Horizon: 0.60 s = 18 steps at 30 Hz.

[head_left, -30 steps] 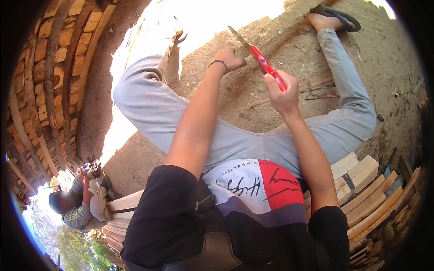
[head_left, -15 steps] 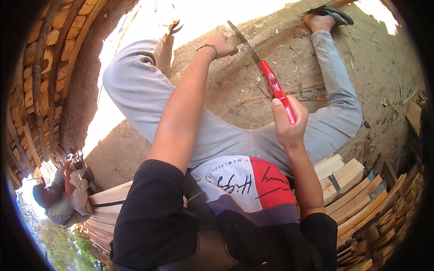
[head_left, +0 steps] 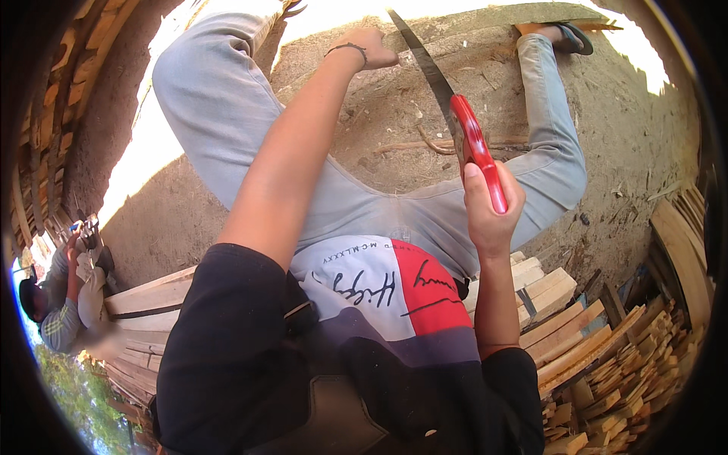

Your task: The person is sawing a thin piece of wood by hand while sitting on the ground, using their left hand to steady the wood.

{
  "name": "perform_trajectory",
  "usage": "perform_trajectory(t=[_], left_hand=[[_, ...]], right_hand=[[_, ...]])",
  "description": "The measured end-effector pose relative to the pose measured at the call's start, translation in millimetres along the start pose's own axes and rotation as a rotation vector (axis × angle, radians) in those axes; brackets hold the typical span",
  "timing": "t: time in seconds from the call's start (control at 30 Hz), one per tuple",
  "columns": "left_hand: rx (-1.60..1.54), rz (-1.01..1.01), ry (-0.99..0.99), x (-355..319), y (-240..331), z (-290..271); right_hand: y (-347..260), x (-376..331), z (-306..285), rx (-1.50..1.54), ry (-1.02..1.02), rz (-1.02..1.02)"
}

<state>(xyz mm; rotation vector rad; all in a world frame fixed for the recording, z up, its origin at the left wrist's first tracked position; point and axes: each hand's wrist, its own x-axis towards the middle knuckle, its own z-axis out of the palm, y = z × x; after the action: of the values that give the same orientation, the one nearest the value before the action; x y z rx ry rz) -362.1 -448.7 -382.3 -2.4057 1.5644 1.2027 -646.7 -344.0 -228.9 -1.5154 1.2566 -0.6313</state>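
Note:
My right hand (head_left: 493, 206) is wrapped round the lower end of the red handle (head_left: 476, 136) of a handsaw. The saw's long dark blade (head_left: 427, 67) slants up and left, away from me, its narrow tip near the picture's top edge. My left hand (head_left: 369, 48), with a dark band at the wrist, is stretched out to the left of the blade, apart from it. Its fingers look curled in, and I cannot make out whether anything is in them. Both hands are over the ground between my spread legs, in grey trousers (head_left: 205, 121).
Stacked sawn timber (head_left: 152, 299) lies behind me on the left, with more boards (head_left: 561, 334) and a heap of offcuts (head_left: 644, 356) on the right. Another person (head_left: 64, 292) sits at far left. A stick (head_left: 434, 144) lies on the bare earth (head_left: 379, 163).
The whole view has shifted somewhat. The saw has turned a little, so more of the blade's side shows. My right hand keeps its grip; my left hand stays stretched forward.

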Motion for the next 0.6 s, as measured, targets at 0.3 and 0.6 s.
perform_trajectory(t=[0.3, 0.6], left_hand=[[0.012, 0.058, 0.052, -7, 15, 6], [-0.020, -0.010, -0.067, -13, 8, -2]], right_hand=[[18, 63, 21, 0.051, 0.021, -0.017], [7, 20, 11, 0.021, 0.001, -0.028]])
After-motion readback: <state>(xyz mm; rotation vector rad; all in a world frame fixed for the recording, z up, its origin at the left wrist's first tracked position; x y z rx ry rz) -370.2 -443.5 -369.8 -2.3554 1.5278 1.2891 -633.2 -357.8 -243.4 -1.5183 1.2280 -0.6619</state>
